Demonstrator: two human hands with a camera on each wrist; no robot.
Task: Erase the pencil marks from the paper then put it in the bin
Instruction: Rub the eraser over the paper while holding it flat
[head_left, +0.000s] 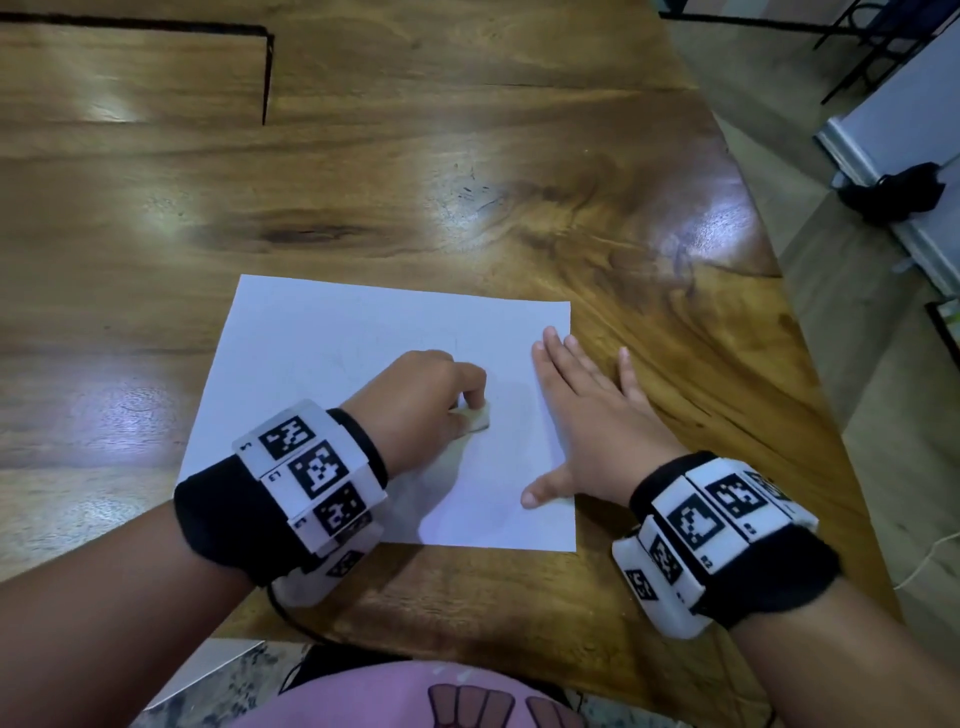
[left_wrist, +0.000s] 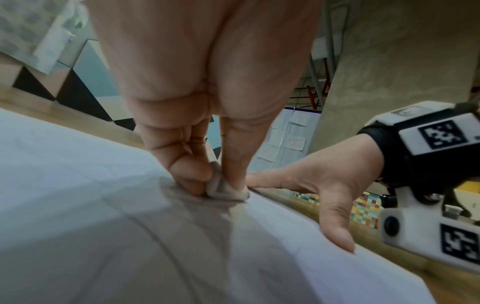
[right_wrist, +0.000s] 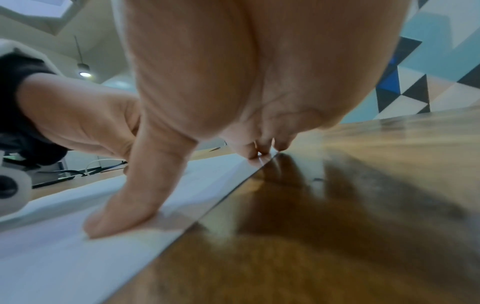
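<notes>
Head view, paper: a white sheet of paper (head_left: 332, 364) lies flat on the wooden bench (head_left: 467, 171), near you.
Head view, left hand: your left hand (head_left: 421, 405) pinches a small pale eraser (head_left: 477, 419) against the sheet, right of its middle.
Head view, right hand: your right hand (head_left: 587, 415) lies flat, fingers spread, across the sheet's right edge.
Left wrist view, fingers: thumb and curled fingers (left_wrist: 182, 164) squeeze the eraser (left_wrist: 226, 190), which touches the paper (left_wrist: 78, 185). Faint pencil marks (left_wrist: 145, 226) curve nearer the camera.
Right wrist view, hold: your thumb (right_wrist: 124, 205) presses the paper (right_wrist: 46, 257); the fingertips (right_wrist: 249, 153) sit at its edge.
Advice: rub in short strokes away from the pinning hand, so the sheet probably won't buckle.
Bin: not in view.
</notes>
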